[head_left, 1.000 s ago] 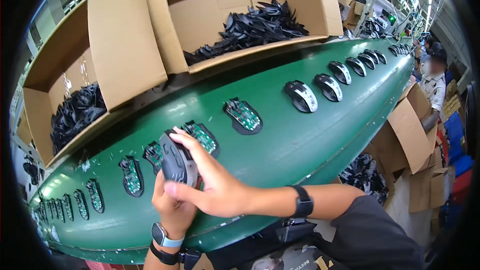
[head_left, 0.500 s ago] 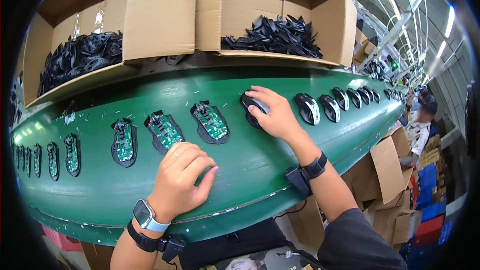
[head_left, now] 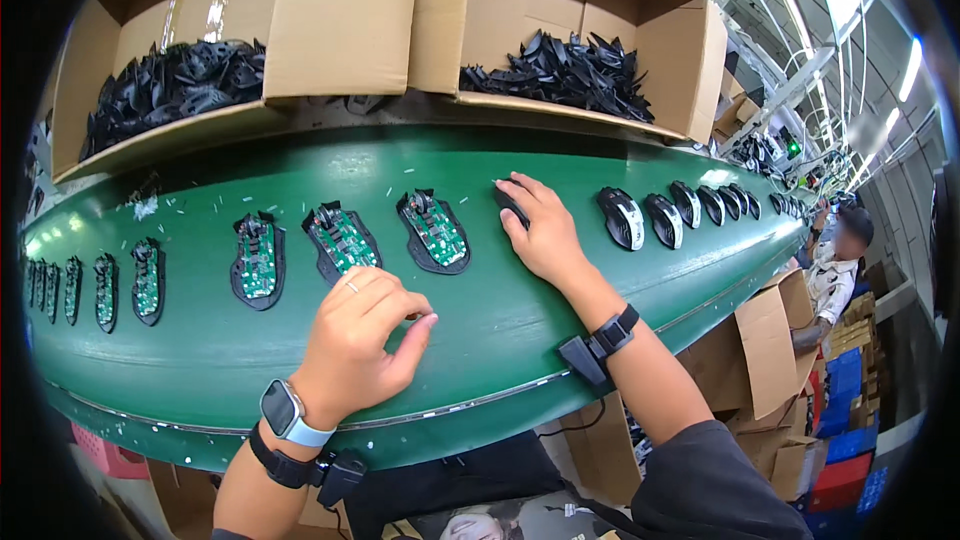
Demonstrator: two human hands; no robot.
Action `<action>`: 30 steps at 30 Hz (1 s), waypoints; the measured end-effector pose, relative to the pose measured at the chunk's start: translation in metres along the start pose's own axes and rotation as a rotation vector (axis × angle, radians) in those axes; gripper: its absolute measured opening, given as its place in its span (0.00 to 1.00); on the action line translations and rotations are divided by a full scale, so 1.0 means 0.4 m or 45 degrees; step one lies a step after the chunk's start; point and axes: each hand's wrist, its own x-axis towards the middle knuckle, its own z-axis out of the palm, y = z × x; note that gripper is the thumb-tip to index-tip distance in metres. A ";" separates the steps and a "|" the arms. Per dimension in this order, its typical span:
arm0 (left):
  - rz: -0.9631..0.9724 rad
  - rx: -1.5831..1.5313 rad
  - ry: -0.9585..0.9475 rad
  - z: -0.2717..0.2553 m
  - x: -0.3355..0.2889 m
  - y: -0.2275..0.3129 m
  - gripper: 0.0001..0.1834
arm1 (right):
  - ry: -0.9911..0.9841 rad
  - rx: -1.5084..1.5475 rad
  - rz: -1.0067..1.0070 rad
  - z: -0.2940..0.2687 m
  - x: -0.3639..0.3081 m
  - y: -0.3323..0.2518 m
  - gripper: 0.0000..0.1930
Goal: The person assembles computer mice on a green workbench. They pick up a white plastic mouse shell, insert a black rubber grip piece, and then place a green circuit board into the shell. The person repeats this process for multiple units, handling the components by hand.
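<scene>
My right hand point(head_left: 543, 232) grips a black computer mouse point(head_left: 512, 204) on the green conveyor belt point(head_left: 500, 340), fingers over its right side and thumb near its lower end. Much of that mouse is hidden under the hand. My left hand point(head_left: 370, 340) hovers over the belt's near half, fingers loosely curled and thumb tip close to the index finger, with nothing visible between them. Just beyond it lies a mouse base with a green circuit board point(head_left: 340, 240), partly covered by the fingers. Similar open bases flank it, one to the right point(head_left: 435, 232) and one to the left point(head_left: 258, 260).
Covered black-and-silver mice point(head_left: 622, 218) run along the belt to the right. More open bases point(head_left: 147, 282) line the left end. Cardboard boxes of black plastic parts point(head_left: 570, 75) stand behind the belt. A person point(head_left: 835, 265) is at the far right, beside open cartons point(head_left: 770, 350).
The view has shifted a little, so the bases sit higher in the picture. My right hand has moved slightly left and now covers more of the mouse. My left hand keeps its curled pose.
</scene>
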 end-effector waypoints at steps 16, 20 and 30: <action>-0.202 0.529 -0.132 0.035 -0.055 -0.091 0.22 | -0.059 0.083 -0.031 -0.006 0.040 0.100 0.24; -0.228 0.674 -0.008 0.100 -0.066 -0.137 0.20 | -0.034 0.027 -0.094 0.030 0.069 0.204 0.23; 0.010 0.902 0.091 0.014 -0.091 0.062 0.16 | -0.046 -0.067 -0.151 0.020 0.132 0.228 0.21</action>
